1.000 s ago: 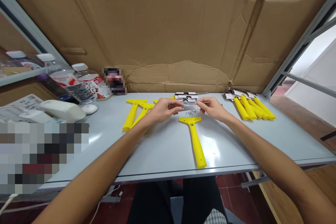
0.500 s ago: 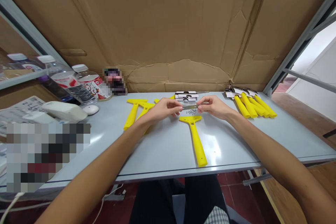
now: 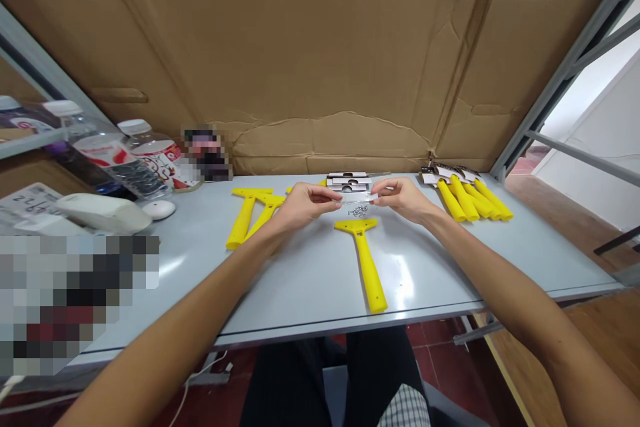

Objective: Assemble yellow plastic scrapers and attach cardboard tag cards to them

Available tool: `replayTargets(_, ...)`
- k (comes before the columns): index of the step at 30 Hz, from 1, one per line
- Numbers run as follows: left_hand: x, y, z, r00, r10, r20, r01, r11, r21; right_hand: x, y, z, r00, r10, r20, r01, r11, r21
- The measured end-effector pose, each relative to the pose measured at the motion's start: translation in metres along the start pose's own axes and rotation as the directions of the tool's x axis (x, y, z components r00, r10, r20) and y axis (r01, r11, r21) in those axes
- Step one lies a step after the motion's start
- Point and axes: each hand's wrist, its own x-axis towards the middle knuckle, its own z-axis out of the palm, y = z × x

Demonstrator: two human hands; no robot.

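Note:
A thin flat strip (image 3: 356, 198), pale and shiny, spans the gap between my two hands above the table. Its left end is pinched in my left hand (image 3: 313, 205), its right end in my right hand (image 3: 401, 198). Just below it lies a small pile of tiny metal parts (image 3: 359, 211). A yellow T-shaped handle (image 3: 369, 263) rests nearer the front edge, its wide head toward my hands. More yellow handles (image 3: 243, 217) lie left of my left hand, partly behind my forearm. Behind the strip are flat pieces with white and black parts (image 3: 347, 180).
Several yellow handles with black-and-white heads (image 3: 477, 200) lie at the back right. Plastic bottles (image 3: 117, 160), a white mouse (image 3: 159, 209) and a white device (image 3: 103, 212) crowd the left side. Cardboard (image 3: 320, 60) stands behind the grey table (image 3: 300, 293).
The strip between my hands has tilted and now looks paler and wider. The whole view has shifted slightly, so things on the table appear a little farther left.

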Motion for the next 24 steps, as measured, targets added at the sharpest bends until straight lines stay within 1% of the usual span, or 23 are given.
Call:
replayTargets(2,0.0011,-0.0023,0.0020,0.999,0.040,0.011,-0.040,0.999,-0.016,0.0015,0.0035,-0.0020,1.000,-0.009,-0.015,0.008,0.999,-0.053)
replayTargets(6,0.0039,-0.0069,0.0038,0.988,0.135,0.073,-0.132,0.990,-0.045,0.0030,0.0081,-0.0047,1.000,0.004,-0.022,-0.006,0.993,-0.119)
replayTargets(9,0.0045,-0.0073,0.0035,0.979,0.190,0.079,-0.187,0.981,-0.044,0.0023,0.0076,-0.0051,1.000,-0.017,-0.023,0.014,0.989,-0.144)
replayTargets(12,0.0035,-0.0059,0.0028,0.972,0.220,0.082,-0.219,0.976,-0.015,0.0015,0.0058,-0.0045,0.999,-0.049,-0.021,0.046,0.987,-0.156)
replayTargets(15,0.0025,-0.0047,0.0023,0.971,0.227,0.081,-0.229,0.973,0.015,0.0011,0.0042,-0.0033,0.996,-0.082,-0.020,0.078,0.985,-0.157)
replayTargets(19,0.0026,-0.0051,0.0016,0.974,0.210,0.078,-0.214,0.976,0.047,0.0001,0.0024,-0.0016,0.994,-0.107,-0.024,0.102,0.983,-0.156)
replayTargets(24,0.0030,-0.0055,0.0007,0.980,0.172,0.101,-0.175,0.984,0.018,-0.0027,-0.0017,0.0013,0.994,-0.103,-0.039,0.100,0.992,-0.070)
